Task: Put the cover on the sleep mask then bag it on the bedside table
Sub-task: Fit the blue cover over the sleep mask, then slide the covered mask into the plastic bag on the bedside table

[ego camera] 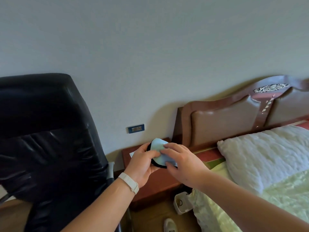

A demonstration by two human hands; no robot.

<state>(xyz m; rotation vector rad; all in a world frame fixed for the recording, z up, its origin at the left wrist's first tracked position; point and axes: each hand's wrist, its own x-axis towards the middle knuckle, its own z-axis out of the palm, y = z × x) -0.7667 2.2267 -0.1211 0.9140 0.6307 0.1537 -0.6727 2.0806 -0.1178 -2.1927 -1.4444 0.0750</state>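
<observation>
1. Black chair (46, 134) fills 9 o'clock, cut off at the left edge.
2. Bed (267, 173) at 3 o'clock, partly out of frame.
3. Table (160, 180) mostly hidden behind both hands.
4. Left hand (142, 164) grips the sleep mask (158, 165), right hand (182, 163) pinches its light blue cover (157, 145); the mask is held above the table.
5. No readable writing anywhere.

A home bedroom: a bed (250, 190) with padded wooden headboard (234, 119) and white pillow (267, 153) stands against the wall, a red-brown bedside table (160, 180) beside it, a black chair (46, 131) nearby.
</observation>
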